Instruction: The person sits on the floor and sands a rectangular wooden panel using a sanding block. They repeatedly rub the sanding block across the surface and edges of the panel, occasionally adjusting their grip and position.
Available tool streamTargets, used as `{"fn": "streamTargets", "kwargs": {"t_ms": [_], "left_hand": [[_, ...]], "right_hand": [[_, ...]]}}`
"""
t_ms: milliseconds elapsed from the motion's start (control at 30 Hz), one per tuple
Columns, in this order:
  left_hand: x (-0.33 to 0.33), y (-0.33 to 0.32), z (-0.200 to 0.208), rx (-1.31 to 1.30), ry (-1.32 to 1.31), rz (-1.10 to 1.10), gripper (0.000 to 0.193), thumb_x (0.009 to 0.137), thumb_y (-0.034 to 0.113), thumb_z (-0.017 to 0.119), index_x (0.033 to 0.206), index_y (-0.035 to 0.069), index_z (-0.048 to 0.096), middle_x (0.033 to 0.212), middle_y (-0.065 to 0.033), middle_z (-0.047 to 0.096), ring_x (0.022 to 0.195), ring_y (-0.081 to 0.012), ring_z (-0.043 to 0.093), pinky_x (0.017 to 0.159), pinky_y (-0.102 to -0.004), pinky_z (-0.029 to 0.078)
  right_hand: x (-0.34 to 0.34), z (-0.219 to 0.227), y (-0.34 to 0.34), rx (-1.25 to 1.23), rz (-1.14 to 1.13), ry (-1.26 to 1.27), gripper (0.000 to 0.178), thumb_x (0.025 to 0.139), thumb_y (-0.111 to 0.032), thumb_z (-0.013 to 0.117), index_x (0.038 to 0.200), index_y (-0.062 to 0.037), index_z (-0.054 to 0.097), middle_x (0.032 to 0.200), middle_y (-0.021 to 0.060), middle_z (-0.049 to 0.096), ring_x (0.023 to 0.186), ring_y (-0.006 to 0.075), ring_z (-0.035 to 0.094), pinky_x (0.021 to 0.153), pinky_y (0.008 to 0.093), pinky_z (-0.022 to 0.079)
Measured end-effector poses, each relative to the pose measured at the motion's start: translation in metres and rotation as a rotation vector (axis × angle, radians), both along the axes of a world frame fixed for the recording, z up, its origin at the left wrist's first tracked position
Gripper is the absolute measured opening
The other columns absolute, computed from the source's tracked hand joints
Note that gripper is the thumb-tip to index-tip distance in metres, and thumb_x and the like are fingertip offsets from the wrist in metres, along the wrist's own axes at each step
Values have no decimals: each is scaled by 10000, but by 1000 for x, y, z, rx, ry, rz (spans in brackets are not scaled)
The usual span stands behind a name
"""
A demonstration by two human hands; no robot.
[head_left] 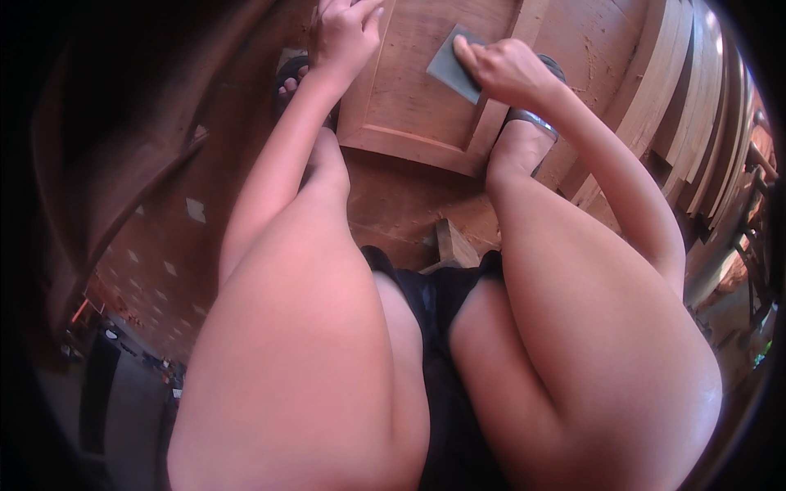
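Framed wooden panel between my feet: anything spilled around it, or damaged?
Loose shavings litter the floor right of the panel, near the stacked planks; that looks untidy. The panel itself shows no clear damage.

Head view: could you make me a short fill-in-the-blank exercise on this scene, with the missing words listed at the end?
1. The grey sheet is in the person's ____ hand.
2. The left hand is nearest the ____ edge of the framed panel.
3. The long boards are made of ____.
4. The shorts are ____.

Missing words: right; left; wood; black
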State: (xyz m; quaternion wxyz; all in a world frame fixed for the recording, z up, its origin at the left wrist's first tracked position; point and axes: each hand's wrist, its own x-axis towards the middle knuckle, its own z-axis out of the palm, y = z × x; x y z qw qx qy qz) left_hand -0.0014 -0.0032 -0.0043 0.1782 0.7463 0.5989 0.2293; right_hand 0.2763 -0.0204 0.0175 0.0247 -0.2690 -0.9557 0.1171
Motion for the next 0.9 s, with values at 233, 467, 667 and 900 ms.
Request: {"fn": "streamTargets", "kwargs": {"t_ms": [233,467,667,900], "left_hand": [[41,20,36,-115,-456,-570,263,829,67,769,1089,111,780,1057,-69,768,1023,-257,712,905,-353,561],[29,14,29,-222,-454,-646,269,800,26,785,1065,77,783,1058,-78,772,1031,-250,721,911,-342,567],[30,50,25,-141,-462,-571,275,776,-8,798,1044,48,784,1060,-86,775,1038,-245,729,916,-333,571],[4,18,31,-162,-502,-559,270,796,-40,763,1036,79,797,1019,-77,782,952,-210,748,889,-315,588]], "right_hand": [[19,0,46,108,-193,70,445,831,-167,697,1241,-57,563,656,120,661,621,312,714,530,417,557],[4,6,26,-12,111,42,264,948,-135,575,1186,-21,578,755,113,683,641,291,707,503,409,531],[-11,9,67,-11,-94,-19,178,886,-140,621,1030,-35,620,704,149,683,644,319,707,549,440,539],[-28,30,50,-64,92,-88,92,911,-82,583,962,-16,620,688,148,685,650,314,724,556,426,564]]}}
